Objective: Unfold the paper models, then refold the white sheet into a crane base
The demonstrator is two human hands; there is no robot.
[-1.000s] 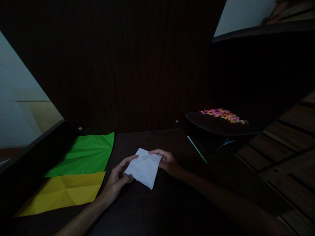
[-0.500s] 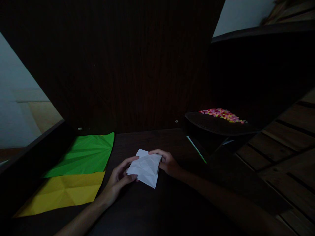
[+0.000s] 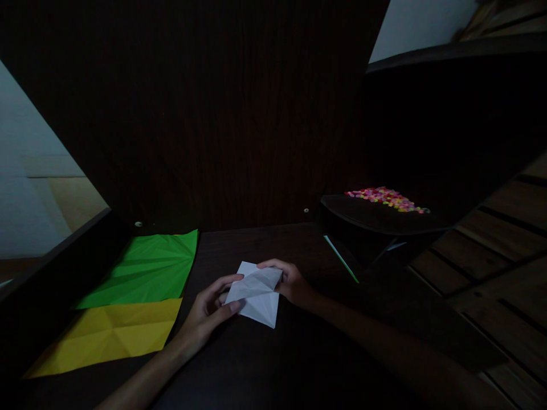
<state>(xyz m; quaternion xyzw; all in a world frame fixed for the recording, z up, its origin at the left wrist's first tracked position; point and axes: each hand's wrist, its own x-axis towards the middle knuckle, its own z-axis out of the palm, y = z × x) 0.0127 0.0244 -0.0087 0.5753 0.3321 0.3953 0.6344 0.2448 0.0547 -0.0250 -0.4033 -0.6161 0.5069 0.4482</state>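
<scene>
A white folded paper (image 3: 256,310) with creases is held between my two hands, low over the dark table. My left hand (image 3: 209,310) grips its left edge, thumb on top and the other fingers at the side and partly beneath. My right hand (image 3: 290,281) pinches the upper right corner, with some fingers hidden behind the paper. One top layer is lifted and folded up toward the right hand, showing the lower layer with its diagonal creases.
Creased green paper (image 3: 145,267) and yellow paper (image 3: 115,330) lie at the left, beside a raised side board (image 3: 55,245). A thin green-and-white strip (image 3: 341,259) lies at the right. Small colourful pieces (image 3: 384,197) are spread on a rounded shelf (image 3: 363,219). A dark panel (image 3: 239,125) rises behind.
The paper's top layer has lifted from its lower right corner toward the upper right, baring the layer beneath. Both hands stay in nearly the same place.
</scene>
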